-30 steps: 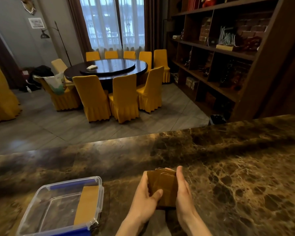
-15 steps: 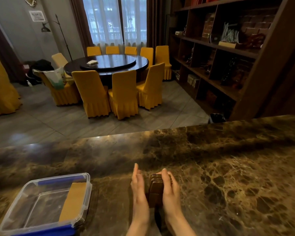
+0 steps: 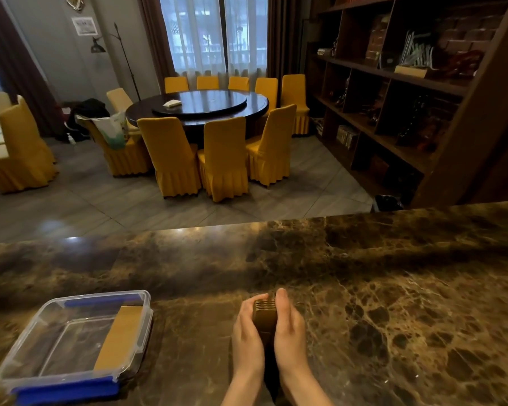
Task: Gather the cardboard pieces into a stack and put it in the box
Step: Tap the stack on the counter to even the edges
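Head view shows both hands, left hand (image 3: 248,332) and right hand (image 3: 289,329), pressed flat on the cardboard stack (image 3: 265,316) standing on the worktop (image 3: 393,288); the box (image 3: 74,339) lies well apart leftward, nearer the left hand.

Dim daylight filters through sheer curtains (image 3: 214,39) at the far window, the room's one evident light source, leaving the near half in shade. The polished marble counter (image 3: 364,288) catches pale glints along its far edge, brightest at left, and the grey floor tiles (image 3: 79,218) hold a soft, smeared sheen. The dark shelving (image 3: 393,98) at right sinks into shadow, its contents hard to read. A narrow dark shadow lies between the wrists of the left hand (image 3: 248,335) and right hand (image 3: 291,332). Wide-angle bending bows the counter edge and tilts the shelving's uprights. Detail is soft throughout, with the clear plastic box (image 3: 27,373) showing faint reflections.
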Motion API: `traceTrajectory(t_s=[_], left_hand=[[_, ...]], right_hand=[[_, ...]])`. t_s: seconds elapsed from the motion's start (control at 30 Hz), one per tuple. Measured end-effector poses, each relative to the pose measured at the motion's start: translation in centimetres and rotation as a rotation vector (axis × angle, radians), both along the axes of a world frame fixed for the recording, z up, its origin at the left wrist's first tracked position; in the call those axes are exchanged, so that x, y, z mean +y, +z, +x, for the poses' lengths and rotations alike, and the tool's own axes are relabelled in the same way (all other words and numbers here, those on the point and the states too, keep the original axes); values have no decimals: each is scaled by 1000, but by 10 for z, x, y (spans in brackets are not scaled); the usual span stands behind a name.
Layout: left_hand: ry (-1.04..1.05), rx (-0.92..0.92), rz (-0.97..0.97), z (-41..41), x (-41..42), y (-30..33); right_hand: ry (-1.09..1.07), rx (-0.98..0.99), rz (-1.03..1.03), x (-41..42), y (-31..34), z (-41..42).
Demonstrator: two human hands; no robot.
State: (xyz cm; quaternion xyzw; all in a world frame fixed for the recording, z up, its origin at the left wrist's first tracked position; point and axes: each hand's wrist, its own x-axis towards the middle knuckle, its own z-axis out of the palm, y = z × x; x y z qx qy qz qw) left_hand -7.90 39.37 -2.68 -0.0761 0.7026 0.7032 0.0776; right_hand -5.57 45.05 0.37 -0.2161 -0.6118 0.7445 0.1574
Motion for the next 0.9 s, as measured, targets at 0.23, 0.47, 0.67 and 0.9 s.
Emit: traceTrajectory(t_s=[0.23,0.47,0.67,0.9], left_hand=[[41,-8,32,-1,1,11],[-33,43,-111,1,-6,4],[-214,103,-28,5,-37,8],[-451,355,-696,31,-45,11]], right_hand=[[-30,7,-1,1,-12,-4],[-117,12,44,-4,-19,1],[-86,-4,34,4,-21,0],[-114,-64,61,0,-16,5]])
